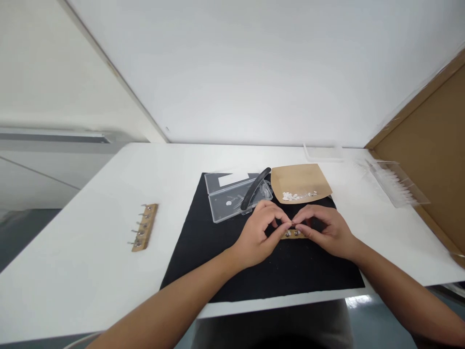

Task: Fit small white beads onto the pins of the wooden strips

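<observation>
My left hand [262, 232] and my right hand [325, 229] meet fingertip to fingertip over the black mat. Thumb and forefinger of each are pinched together, and whatever lies between them is too small to name. Just beneath the fingers is a wooden strip [291, 234] with shiny metal pieces on it, partly covered by my hands. Beyond them lies a brown paper tray [301, 179] holding small white flat pieces [288, 196]. An open clear plastic case [221, 208] with small items in it rests behind my left hand, and a black curved bar [255, 189] lies across it.
A second wooden strip with metal clips [145, 227] lies on the white table [109, 271] at the left. At the right is a clear case of white tips [395, 186], beside a cardboard panel [428, 116]. A clear container [323, 152] stands at the back by the wall.
</observation>
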### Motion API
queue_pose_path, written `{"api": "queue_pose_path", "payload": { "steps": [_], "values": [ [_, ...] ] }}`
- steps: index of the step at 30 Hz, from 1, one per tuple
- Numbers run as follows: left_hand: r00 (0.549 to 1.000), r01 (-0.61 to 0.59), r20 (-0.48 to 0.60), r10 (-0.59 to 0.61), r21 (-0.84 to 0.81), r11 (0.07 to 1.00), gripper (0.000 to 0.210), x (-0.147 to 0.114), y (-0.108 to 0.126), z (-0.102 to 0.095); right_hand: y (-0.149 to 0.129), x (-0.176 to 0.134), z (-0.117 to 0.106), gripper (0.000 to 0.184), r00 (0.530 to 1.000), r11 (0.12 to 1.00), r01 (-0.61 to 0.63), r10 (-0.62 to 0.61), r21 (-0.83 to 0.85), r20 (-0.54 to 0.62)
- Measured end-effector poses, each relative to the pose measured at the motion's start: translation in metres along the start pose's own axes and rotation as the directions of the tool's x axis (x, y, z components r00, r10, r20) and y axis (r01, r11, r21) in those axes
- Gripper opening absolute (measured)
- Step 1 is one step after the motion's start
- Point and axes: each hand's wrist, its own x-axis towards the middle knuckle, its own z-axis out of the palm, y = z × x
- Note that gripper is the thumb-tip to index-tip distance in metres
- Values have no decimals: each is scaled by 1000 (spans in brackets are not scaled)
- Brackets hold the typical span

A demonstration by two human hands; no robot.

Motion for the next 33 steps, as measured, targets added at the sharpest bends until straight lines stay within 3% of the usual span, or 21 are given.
{"api": "queue_pose_path", "payload": {
  "steps": [6, 13, 20, 26, 29, 33],
  "values": [
    [1000, -9, -6, 9, -59, 998, 13, 0, 0, 1, 3, 1, 3, 10, 1000, 1000, 3, -2, 22, -23],
    [1000, 7, 7, -7, -67, 998, 12, -1, 0, 2, 3, 0, 1, 7, 999, 999, 44, -45, 26, 29],
    [995, -101, 18, 101, -26, 995, 4, 1, 0, 0, -4, 0, -2, 6, 989, 989, 145, -144, -26, 28],
    [970, -234, 76, 232, 8, 972, 11, 1, -6, 1, -7, -5, -23, 13, 959, 944, 280, -265, -177, 103],
    [953, -295, 86, 289, 72, 953, 19, 0, -9, 2, -5, -9, -40, 12, 967, 929, 248, -220, -275, 131],
    [959, -276, 121, 255, 211, 938, 28, -3, -12, 4, 1, -13, -58, 10, 983, 899, 161, -108, -407, 150]
  ]
}}
